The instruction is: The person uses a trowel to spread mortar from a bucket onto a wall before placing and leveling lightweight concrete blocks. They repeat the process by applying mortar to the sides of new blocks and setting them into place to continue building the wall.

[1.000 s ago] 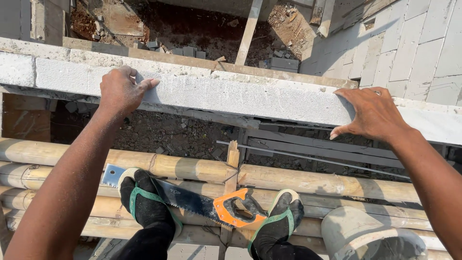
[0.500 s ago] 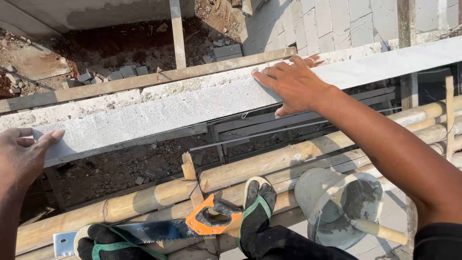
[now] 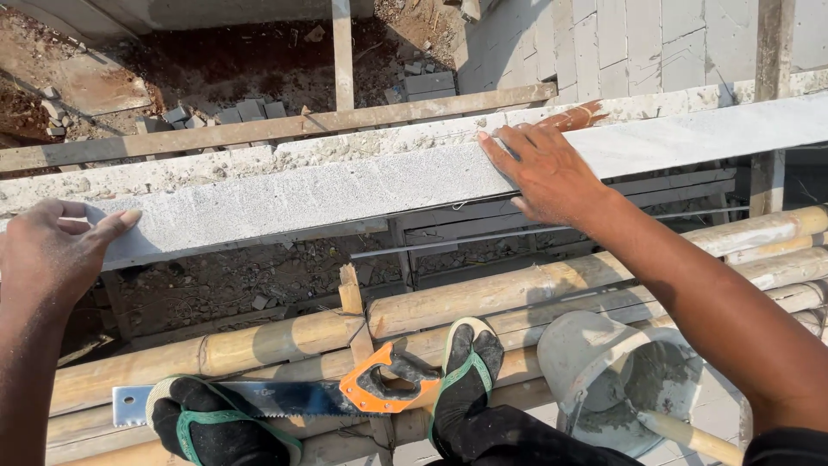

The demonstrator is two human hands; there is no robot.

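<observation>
A long grey concrete block [image 3: 345,185] lies on top of a wall, running from left to right across the view. My left hand [image 3: 47,250] grips its left end, thumb on the top face. My right hand [image 3: 543,168] presses flat on the block's top further right, fingers spread. I stand on a bamboo scaffold [image 3: 285,336] in dark socks and green-strapped sandals [image 3: 466,362]. A hand saw [image 3: 345,397] with an orange handle lies on the bamboo between my feet.
A grey bucket [image 3: 604,362] with wet mortar and a wooden handle sits on the scaffold at lower right. A wooden plank [image 3: 276,129] runs behind the wall. Far below are bare ground and rubble [image 3: 250,108]. Grey block walling [image 3: 655,43] stands at upper right.
The view has swung left and tilted. My left hand has closed around the block's left end. My right hand stays flat on the block's top.
</observation>
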